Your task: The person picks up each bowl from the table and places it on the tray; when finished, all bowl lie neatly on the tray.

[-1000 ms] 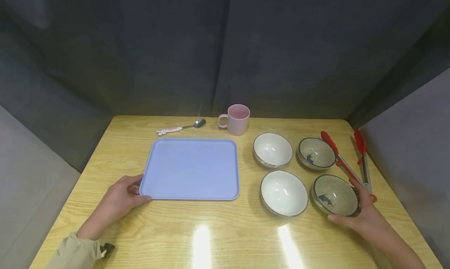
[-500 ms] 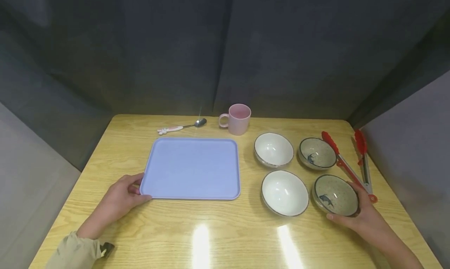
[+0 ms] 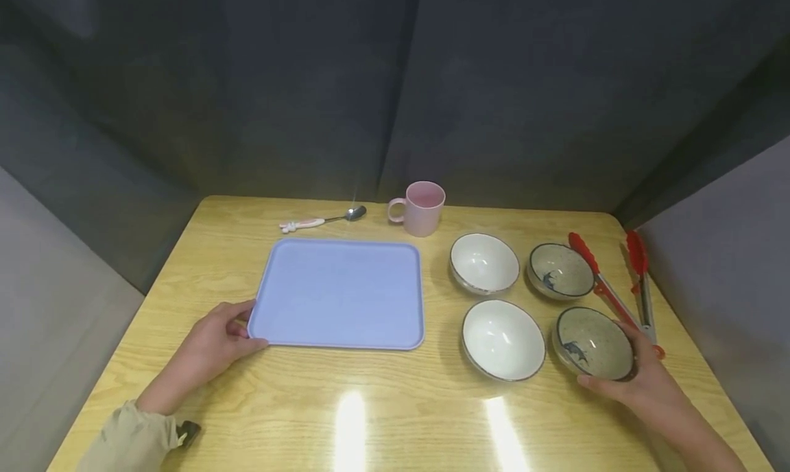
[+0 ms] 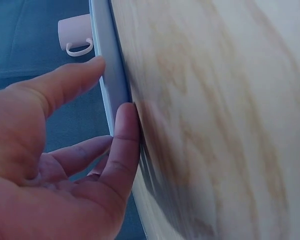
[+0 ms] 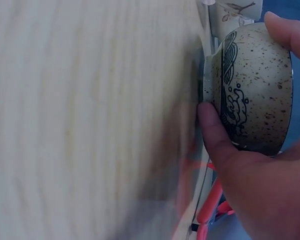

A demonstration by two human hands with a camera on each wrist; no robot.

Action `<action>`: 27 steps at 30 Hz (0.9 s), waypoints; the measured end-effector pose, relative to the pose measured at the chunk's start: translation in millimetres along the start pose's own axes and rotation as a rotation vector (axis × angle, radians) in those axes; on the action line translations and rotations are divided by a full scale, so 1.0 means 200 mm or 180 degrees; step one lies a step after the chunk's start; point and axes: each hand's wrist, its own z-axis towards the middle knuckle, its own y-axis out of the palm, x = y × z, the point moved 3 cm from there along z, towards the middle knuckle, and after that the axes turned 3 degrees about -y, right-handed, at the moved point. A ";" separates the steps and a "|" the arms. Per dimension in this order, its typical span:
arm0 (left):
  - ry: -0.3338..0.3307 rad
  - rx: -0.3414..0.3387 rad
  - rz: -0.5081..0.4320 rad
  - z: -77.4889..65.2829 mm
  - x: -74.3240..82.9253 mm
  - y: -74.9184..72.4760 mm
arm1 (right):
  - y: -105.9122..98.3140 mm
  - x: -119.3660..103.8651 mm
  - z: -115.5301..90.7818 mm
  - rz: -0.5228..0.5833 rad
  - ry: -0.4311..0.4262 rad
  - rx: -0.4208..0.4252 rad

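Right hand [image 3: 642,376]: gripping the near speckled bowl [image 3: 595,345], thumb on its near side by the rim, fingers round the right side. Right wrist view: one fingertip at the foot of the bowl; dark line pattern and brown specks on the outer wall. Bowl is rim-up, dark blue motif inside. Can't tell if the foot is fully on the table [image 3: 296,403].

Left hand [image 3: 212,341]: holding the pale blue tray [image 3: 339,293] at its near left corner, thumb at the near edge, fingers at the left edge. Tray lies on the left half of the table. Light sleeve [image 3: 132,438] on that arm.

Just left of the gripped bowl: near white bowl [image 3: 503,339], dark rim. Beyond that, far white bowl [image 3: 484,263]. Right of that one, far speckled bowl [image 3: 564,269], also with a dark blue motif.

Right side: red-headed tongs [image 3: 645,307], arms spread, heads at the far end, joint end close to the right hand.

Far side: pink mug [image 3: 422,215], upright, handle left. Spoon [image 3: 302,223] left of it, behind the tray, bowl end right. Dark curtain [image 3: 278,95] behind the table.
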 end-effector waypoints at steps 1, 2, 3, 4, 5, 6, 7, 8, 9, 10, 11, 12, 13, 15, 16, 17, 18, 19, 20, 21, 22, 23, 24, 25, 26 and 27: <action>0.0014 0.0006 -0.0002 0.00 0.00 0.00 | 0.00 0.00 0.00 0.0000 -0.0028 0.0030; 0.0033 0.0004 -0.0002 0.00 0.01 0.00 | -0.01 -0.01 0.00 0.0007 -0.0058 0.0048; 0.0051 0.0007 -0.0002 0.00 0.01 0.00 | -0.01 -0.02 0.00 0.0000 -0.0083 0.0072; 0.0055 0.0006 0.0000 0.00 0.01 0.00 | -0.01 -0.02 -0.01 0.0019 -0.0118 0.0093; 0.0048 0.0005 -0.0003 0.00 0.01 0.00 | -0.02 -0.03 0.00 0.0030 -0.0148 0.0122; 0.0046 0.0003 -0.0008 0.00 0.01 0.00 | -0.02 -0.04 0.00 0.0016 -0.0174 0.0123; 0.0037 0.0001 -0.0009 0.00 0.01 0.00 | -0.03 -0.05 0.00 -0.0008 -0.0189 0.0121; 0.0034 -0.0002 -0.0013 0.00 0.01 0.00 | -0.04 -0.06 0.01 -0.0020 -0.0206 0.0105; 0.0027 -0.0003 -0.0019 0.00 0.01 0.00 | -0.05 -0.07 0.01 -0.0037 -0.0210 0.0087; 0.0015 -0.0003 -0.0026 0.00 0.01 0.00 | -0.05 -0.08 0.02 -0.0030 -0.0219 0.0056; 0.0024 0.0000 -0.0026 0.00 0.01 0.00 | -0.06 -0.09 0.02 -0.0042 -0.0233 0.0042; 0.0032 0.0006 -0.0031 0.00 0.01 0.01 | -0.07 -0.10 0.03 -0.0047 -0.0241 0.0025; 0.0036 0.0010 -0.0028 0.00 0.00 0.00 | -0.08 -0.12 0.04 -0.0035 -0.0258 0.0023; 0.0034 0.0017 -0.0042 0.00 0.00 0.00 | -0.09 -0.14 0.06 -0.0016 -0.0329 0.0045; 0.0034 0.0020 -0.0046 0.00 0.00 0.00 | -0.10 -0.16 0.07 -0.0031 -0.0364 0.0066; 0.0032 0.0019 -0.0053 0.00 0.00 0.00 | -0.10 -0.18 0.08 -0.0020 -0.0392 0.0070; 0.0025 0.0021 -0.0052 0.00 0.00 0.00 | -0.11 -0.20 0.09 -0.0024 -0.0410 0.0066; 0.0016 0.0017 -0.0050 0.00 0.00 0.00 | -0.11 -0.22 0.11 -0.0031 -0.0421 0.0050; 0.0025 0.0018 -0.0051 0.00 0.00 0.00 | -0.12 -0.23 0.12 -0.0042 -0.0437 0.0045; 0.0027 0.0019 -0.0044 0.00 0.00 0.00 | -0.12 -0.25 0.13 -0.0032 -0.0458 0.0036; 0.0028 0.0017 -0.0041 0.00 0.00 0.00 | -0.13 -0.27 0.14 -0.0043 -0.0463 0.0022; 0.0036 0.0013 -0.0035 0.00 -0.01 0.00 | -0.13 -0.29 0.15 -0.0034 -0.0476 0.0003; 0.0042 0.0008 -0.0032 0.00 -0.01 0.00 | -0.13 -0.30 0.16 -0.0030 -0.0495 0.0005; 0.0043 0.0001 -0.0035 0.00 0.00 0.00 | -0.13 -0.32 0.18 -0.0020 -0.0514 -0.0003; 0.0045 -0.0003 -0.0039 0.00 0.00 0.00 | -0.13 -0.33 0.19 -0.0032 -0.0542 0.0011; 0.0032 -0.0008 -0.0041 0.00 0.00 0.00 | -0.13 -0.35 0.20 -0.0037 -0.0562 0.0009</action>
